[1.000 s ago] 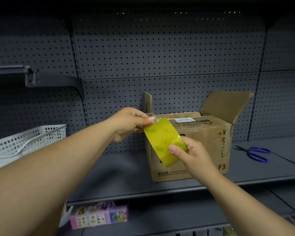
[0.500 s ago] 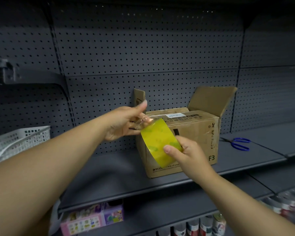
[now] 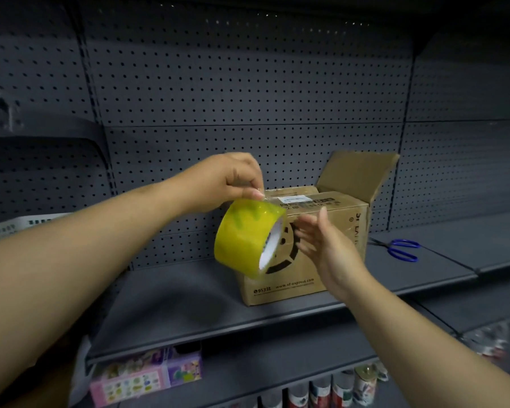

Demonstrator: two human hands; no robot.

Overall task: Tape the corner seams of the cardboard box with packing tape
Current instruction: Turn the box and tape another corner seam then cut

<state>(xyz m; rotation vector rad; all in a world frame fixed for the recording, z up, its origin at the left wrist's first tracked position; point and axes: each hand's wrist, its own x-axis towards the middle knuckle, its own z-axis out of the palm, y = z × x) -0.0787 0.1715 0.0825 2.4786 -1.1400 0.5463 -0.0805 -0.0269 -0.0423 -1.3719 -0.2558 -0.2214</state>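
Since half a second ago the right hand has let go of the tape roll, and the roll has swung round to show its white core.

Far left of both hands, a white plastic mesh basket [image 3: 18,225] edges into view. The left hand [image 3: 227,184] reaches forward, fingertips pinching the loose end of the tape. Directly below it hangs the tape roll [image 3: 245,240], a wide glossy ring of translucent yellow-green film. Just right of the roll, the right hand [image 3: 327,245] is released, fingers straight and spread; motion blur makes it unclear whether they brush the roll.

Behind the right hand, the cardboard box [image 3: 306,285] sits on a grey metal shelf [image 3: 174,293]. It is matte brown, with black print and a white label, and one flap stands upright at its far right. Beyond that hand lie blue-handled scissors [image 3: 404,250].

Likely risks: the roll's own weight may peel off more tape, letting it drop. The swinging strip may also fold onto itself or stick to the fingers before it reaches a corner seam.
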